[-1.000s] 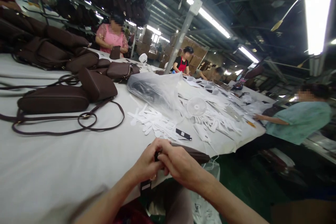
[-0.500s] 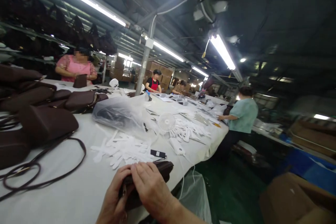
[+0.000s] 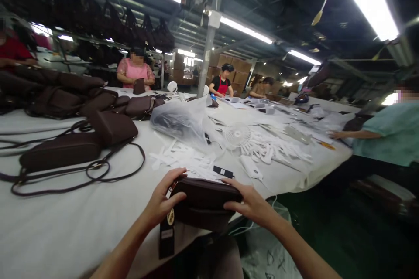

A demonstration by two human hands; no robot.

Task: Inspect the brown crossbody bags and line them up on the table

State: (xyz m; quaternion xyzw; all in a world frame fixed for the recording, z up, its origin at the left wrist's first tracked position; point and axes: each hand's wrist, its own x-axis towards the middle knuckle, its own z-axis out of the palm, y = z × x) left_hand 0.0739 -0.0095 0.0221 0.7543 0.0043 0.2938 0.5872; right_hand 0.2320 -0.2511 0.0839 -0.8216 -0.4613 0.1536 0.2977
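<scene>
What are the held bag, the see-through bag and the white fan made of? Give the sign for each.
Held bag: leather or imitation, unclear which; smooth, dark brown, softly shining.
See-through bag: likely thin plastic film, glossy; it is wrinkled and cloudy.
White fan: probably moulded plastic; plain white with a fine ribbed grille.

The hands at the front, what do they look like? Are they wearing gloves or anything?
No gloves! The left hand and the right hand are both bare, each with a thumb and fingers. I can't see any ring, watch or bracelet. The left forearm and the right forearm have no sleeve showing. The fingernails are too blurry to tell.
</scene>
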